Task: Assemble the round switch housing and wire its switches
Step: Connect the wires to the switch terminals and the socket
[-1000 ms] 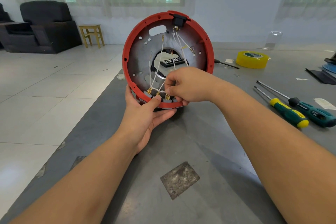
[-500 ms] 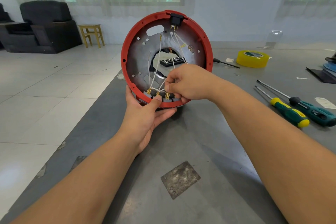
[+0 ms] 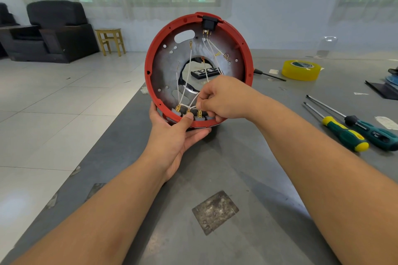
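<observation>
The grey worktop (image 3: pixel 247 178) fills the lower and right part of the view, with a tiled floor (image 3: pixel 53 103) to its left and a black armchair (image 3: pixel 53 30) and a small wooden stool (image 3: pixel 111 41) at 10 o'clock from the housing.

The red round housing (image 3: pixel 150 60) stands on edge above the worktop's near-centre, its open side facing the camera. A grey metal plate (image 3: pixel 165 66) with a large middle hole lines its inside. A black switch (image 3: pixel 209 22) sits at 12 o'clock on the rim, and white wires (image 3: pixel 187 79) run from it down to brass terminals (image 3: pixel 178 107) on grey switches (image 3: pixel 176 112) at 6 o'clock.

The left hand (image 3: pixel 172 135) cups the housing's bottom rim from below, fingers straight under it and thumb pressed up against the middle terminal. The right hand (image 3: pixel 224 99) comes in from 3 o'clock, fingers curled, pinching a white wire just above the terminals.

At 3 o'clock from the housing, well apart, two green-handled screwdrivers (image 3: pixel 344 133) lie side by side. A yellow tape roll (image 3: pixel 300 70) lies at 2 o'clock, with a thin black tool (image 3: pixel 269 74) between it and the housing. A dull metal patch (image 3: pixel 215 212) is set in the worktop at 6 o'clock.
</observation>
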